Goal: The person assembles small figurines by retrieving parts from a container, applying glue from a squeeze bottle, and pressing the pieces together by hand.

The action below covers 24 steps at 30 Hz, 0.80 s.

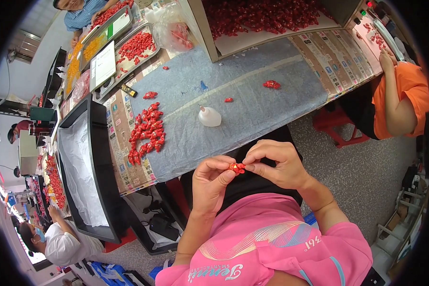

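Observation:
Just in front of the table's near edge, a small shiny red figurine (236, 167) with gold marks is pinched between my two hands. My left hand (209, 183) grips its left end between thumb and fingers. At its right end, the thumb and forefinger of my right hand (277, 164) are closed; whether they also hold a separate small piece is too small to tell. Beyond my hands, a white squeeze bottle (209, 117) with a thin tip rests on the grey-blue cloth (186, 148). A small red piece (229, 100) lies behind it, and another red figurine (271, 84) farther right.
Several red figurines (148, 131) are lined up at the cloth's left. A box (291, 28) full of red figurines stands at the back. Metal trays (152, 50) hold red and yellow parts. A black tray (97, 167) adjoins the table's left; co-workers sit around.

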Motion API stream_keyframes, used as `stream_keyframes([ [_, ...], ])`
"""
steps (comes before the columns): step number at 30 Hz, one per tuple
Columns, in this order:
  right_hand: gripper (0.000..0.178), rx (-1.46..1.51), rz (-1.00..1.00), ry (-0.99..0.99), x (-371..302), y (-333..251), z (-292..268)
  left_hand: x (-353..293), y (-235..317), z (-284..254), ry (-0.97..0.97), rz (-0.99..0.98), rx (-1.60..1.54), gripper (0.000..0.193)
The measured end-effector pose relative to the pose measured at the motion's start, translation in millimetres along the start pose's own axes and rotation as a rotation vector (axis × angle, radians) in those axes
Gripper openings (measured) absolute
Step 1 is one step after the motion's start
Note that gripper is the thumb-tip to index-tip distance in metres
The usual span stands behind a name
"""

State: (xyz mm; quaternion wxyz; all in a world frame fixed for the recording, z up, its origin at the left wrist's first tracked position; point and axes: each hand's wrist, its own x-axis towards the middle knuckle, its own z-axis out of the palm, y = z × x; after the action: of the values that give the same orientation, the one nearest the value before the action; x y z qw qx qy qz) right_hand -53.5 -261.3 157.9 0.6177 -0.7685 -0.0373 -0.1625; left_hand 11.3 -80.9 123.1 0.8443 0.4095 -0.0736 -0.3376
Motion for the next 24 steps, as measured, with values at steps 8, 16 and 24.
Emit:
stream_keyframes([
  [8, 0.01, 0.016, -0.007, -0.023, -3.8, 2.3, 2.3, -1.0, 0.6, -0.3, 0.003, 0.069, 0.141, 0.02],
  [16, 0.011, 0.05, 0.012, -0.012, -6.0, 4.4, 4.4, 0.1, 0.6, 3.6, 0.028, 0.053, 0.173, 0.018],
  [24, 0.01, 0.02, 0.006, -0.008, -4.6, 1.3, 2.3, 1.1, 1.9, 2.6, 0.015, 0.014, 0.128, 0.016],
])
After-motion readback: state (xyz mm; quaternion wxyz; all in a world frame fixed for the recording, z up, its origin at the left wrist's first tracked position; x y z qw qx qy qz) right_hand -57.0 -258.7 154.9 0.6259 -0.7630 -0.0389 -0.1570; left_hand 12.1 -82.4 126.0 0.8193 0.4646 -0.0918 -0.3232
